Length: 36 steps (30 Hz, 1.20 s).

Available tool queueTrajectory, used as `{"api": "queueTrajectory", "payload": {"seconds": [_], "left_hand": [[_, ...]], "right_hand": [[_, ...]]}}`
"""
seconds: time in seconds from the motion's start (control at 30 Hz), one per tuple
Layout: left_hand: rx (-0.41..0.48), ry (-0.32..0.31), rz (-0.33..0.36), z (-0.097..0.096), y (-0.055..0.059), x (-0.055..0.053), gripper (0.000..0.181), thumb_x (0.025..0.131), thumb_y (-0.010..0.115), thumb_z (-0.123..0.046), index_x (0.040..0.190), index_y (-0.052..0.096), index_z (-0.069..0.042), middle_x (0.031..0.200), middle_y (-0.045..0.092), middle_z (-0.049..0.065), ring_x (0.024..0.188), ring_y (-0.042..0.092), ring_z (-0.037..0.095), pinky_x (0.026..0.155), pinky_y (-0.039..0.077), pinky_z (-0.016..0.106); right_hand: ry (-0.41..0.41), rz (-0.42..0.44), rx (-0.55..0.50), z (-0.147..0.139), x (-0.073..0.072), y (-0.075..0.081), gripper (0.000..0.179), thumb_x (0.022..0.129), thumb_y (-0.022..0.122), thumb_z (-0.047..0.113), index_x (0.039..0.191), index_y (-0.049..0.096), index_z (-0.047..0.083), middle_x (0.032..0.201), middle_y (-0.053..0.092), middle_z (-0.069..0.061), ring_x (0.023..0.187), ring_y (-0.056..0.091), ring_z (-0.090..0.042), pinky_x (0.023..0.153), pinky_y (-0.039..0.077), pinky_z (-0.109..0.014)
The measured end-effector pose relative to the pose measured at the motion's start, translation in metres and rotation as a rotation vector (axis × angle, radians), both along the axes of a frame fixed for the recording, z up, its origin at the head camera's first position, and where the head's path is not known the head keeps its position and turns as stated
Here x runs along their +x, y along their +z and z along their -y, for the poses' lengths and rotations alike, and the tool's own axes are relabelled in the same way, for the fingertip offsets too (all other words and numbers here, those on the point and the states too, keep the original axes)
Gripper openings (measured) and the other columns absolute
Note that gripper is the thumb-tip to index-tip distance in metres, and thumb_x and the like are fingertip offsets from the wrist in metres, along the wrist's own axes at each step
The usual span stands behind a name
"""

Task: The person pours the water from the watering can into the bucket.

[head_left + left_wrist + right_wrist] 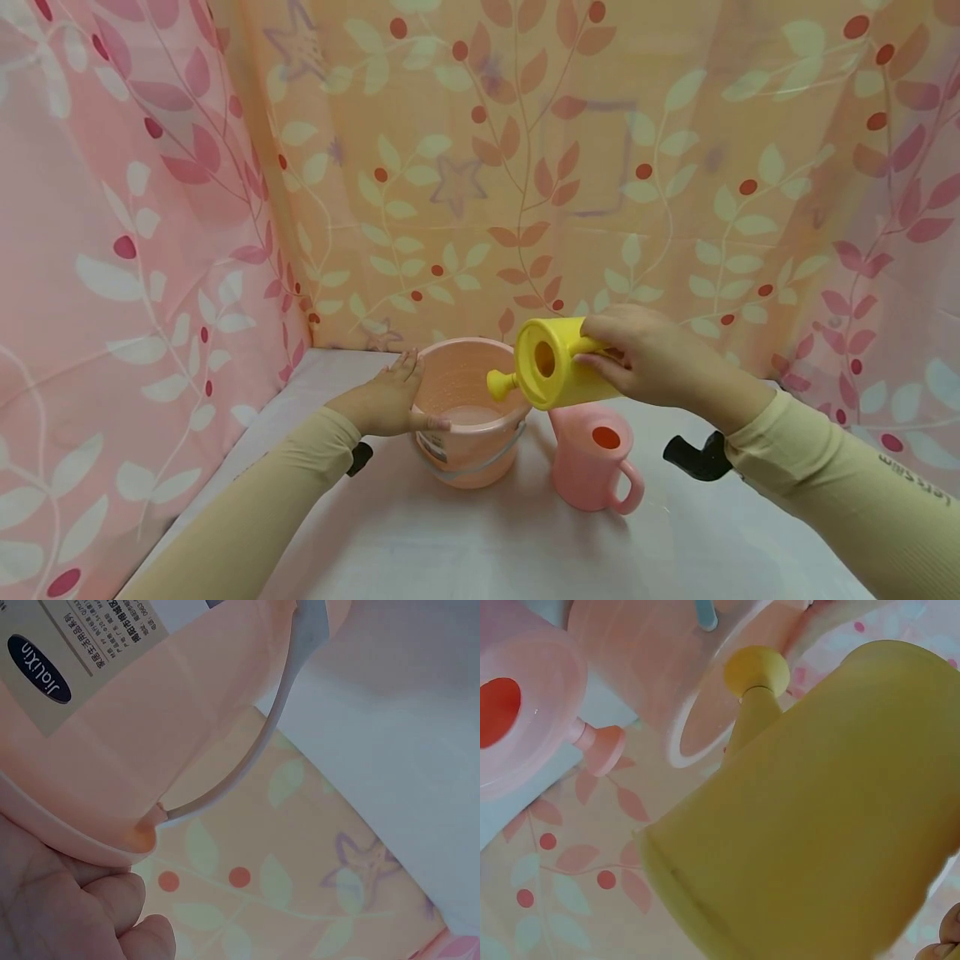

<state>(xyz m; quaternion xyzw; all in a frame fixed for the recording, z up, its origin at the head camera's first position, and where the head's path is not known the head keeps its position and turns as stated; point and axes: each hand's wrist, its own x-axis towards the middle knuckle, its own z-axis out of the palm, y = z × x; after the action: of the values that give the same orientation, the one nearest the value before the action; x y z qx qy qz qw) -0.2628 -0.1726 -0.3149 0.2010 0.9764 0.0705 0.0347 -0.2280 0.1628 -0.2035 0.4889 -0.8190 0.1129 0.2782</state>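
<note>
In the head view my right hand (637, 350) grips a yellow watering can (573, 392) by its handle and holds it up, tipped toward the peach bucket (472, 462). The can's round spout head (498, 385) is over the bucket's mouth; in the right wrist view the yellow can (817, 810) covers much of the scene. My left hand (386, 400) rests against the bucket's left rim with fingers spread and thumb along the front. Fingers (112, 900) show at the rim in the left wrist view. Liquid appears low inside the bucket.
A pink watering can (592, 467) stands upright right of the bucket, its handle toward me. A grey bail handle (480, 468) hangs down the bucket's front. Leaf-patterned cloth (525, 167) encloses the white table (465, 550) at the back and sides.
</note>
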Motion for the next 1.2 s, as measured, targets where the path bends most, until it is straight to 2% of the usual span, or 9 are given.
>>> {"api": "queueTrajectory", "payload": {"seconds": [0.47,0.83,1.2], "left_hand": [[-0.012,0.002,0.01,0.0,0.0,-0.002,0.121,0.07,0.043,-0.081,0.143,0.006,0.009,0.149,-0.002,0.027,0.138,0.001,0.037,0.108,0.013,0.052],[-0.01,-0.006,0.01,0.0,0.001,0.0,0.119,0.072,0.045,-0.078,0.142,0.008,0.01,0.148,0.0,0.028,0.137,0.002,0.038,0.108,0.013,0.052],[-0.01,-0.01,0.008,0.0,0.0,-0.001,0.118,0.072,0.045,-0.078,0.142,0.008,0.01,0.148,0.0,0.028,0.137,0.002,0.039,0.108,0.012,0.052]], "right_hand": [[0.059,-0.054,0.051,0.002,-0.002,0.007,0.027,0.073,0.076,0.015,0.076,0.049,0.014,0.065,0.041,0.009,0.062,0.038,-0.007,0.053,0.036,-0.022],[0.171,-0.094,0.078,0.006,-0.006,0.012,0.028,0.071,0.076,0.011,0.074,0.048,0.013,0.067,0.044,0.005,0.065,0.042,-0.009,0.061,0.04,-0.027],[0.205,-0.109,0.127,0.007,-0.009,0.017,0.03,0.072,0.076,0.012,0.071,0.046,0.013,0.068,0.044,0.003,0.068,0.044,-0.011,0.065,0.042,-0.029]]}}
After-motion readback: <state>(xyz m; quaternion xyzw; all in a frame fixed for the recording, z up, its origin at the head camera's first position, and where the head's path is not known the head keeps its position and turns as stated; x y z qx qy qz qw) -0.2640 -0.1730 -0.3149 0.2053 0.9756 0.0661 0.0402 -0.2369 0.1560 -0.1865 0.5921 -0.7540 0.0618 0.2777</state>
